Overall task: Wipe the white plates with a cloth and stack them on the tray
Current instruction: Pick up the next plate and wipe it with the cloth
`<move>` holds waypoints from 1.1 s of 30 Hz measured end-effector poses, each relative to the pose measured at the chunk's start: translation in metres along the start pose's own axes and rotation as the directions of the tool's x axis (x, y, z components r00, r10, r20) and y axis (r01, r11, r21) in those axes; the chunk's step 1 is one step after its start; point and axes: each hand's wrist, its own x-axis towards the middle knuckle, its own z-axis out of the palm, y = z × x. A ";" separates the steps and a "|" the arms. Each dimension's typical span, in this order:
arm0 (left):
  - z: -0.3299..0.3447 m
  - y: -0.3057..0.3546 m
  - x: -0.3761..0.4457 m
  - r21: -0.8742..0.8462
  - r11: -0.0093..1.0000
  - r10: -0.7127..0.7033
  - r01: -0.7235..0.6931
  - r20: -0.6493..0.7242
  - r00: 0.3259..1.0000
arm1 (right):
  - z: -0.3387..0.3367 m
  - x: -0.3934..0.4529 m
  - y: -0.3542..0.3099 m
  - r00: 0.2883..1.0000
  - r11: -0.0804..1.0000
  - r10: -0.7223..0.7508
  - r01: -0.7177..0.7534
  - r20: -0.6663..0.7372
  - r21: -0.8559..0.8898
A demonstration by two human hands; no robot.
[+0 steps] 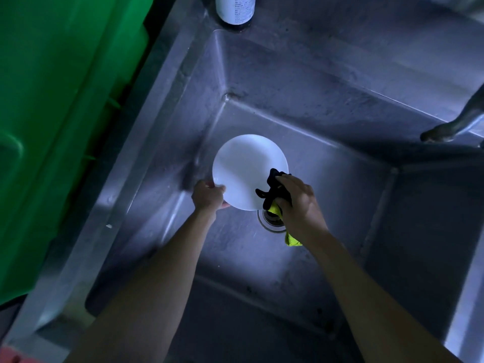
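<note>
A deep stainless-steel sink (327, 106) is seen from above, dimly lit except for a bright patch on its floor. A round drain (269, 223) is set in the basin floor, partly hidden by the plate and the cloth above it. A green plastic bin (57, 121) is seen along the left side of the sink, just beside its rim. A white bottle (235, 9) with a printed label is stood upright on the sink's back ledge, near the far-left corner of the basin. The curved spout of a tap (455, 124) is seen reaching in from the right edge, its mouth above the basin.

A single white plate (242, 166) is held over the basin, above the drain and clear of the sink floor; its round face is turned toward the camera. Its lower-left rim is gripped by the left hand (208, 196), the thumb laid over the edge and the fingers curled behind the plate. A cloth (273, 191), black on one face and yellow-green on the other, is bunched in the right hand (300, 203), whose fingers are curled round it. The black part of the cloth is pressed against the lower-right portion of the plate, while a yellow-green corner is left hanging below the wrist. Both forearms are extended from the bottom of the view.
</note>
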 end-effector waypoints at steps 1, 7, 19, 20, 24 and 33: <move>0.000 -0.001 -0.003 -0.023 1.000 -0.015 0.016 0.008 1.000 | -0.001 -0.003 0.000 1.000 1.000 0.008 -0.008 -0.001 -0.006; -0.008 -0.002 -0.022 -0.110 0.993 -0.025 0.030 0.051 0.998 | -0.008 -0.021 -0.011 1.000 1.000 0.028 -0.028 -0.012 -0.009; -0.027 0.039 -0.085 -0.284 0.958 0.072 0.048 0.397 0.915 | -0.026 -0.072 -0.046 0.994 0.999 -0.038 0.040 -0.104 0.018; -0.028 0.042 -0.091 -0.271 0.962 0.076 0.043 0.413 0.907 | -0.029 -0.077 -0.050 0.992 0.999 -0.046 0.049 -0.118 0.019; -0.041 0.048 -0.116 -0.216 0.976 0.075 0.024 0.438 0.896 | -0.040 -0.100 -0.063 0.988 0.998 -0.043 0.048 -0.150 0.033; -0.064 0.056 -0.194 -0.137 0.987 0.143 -0.080 0.543 0.828 | -0.082 -0.152 -0.100 0.970 0.998 0.041 -0.029 -0.239 0.057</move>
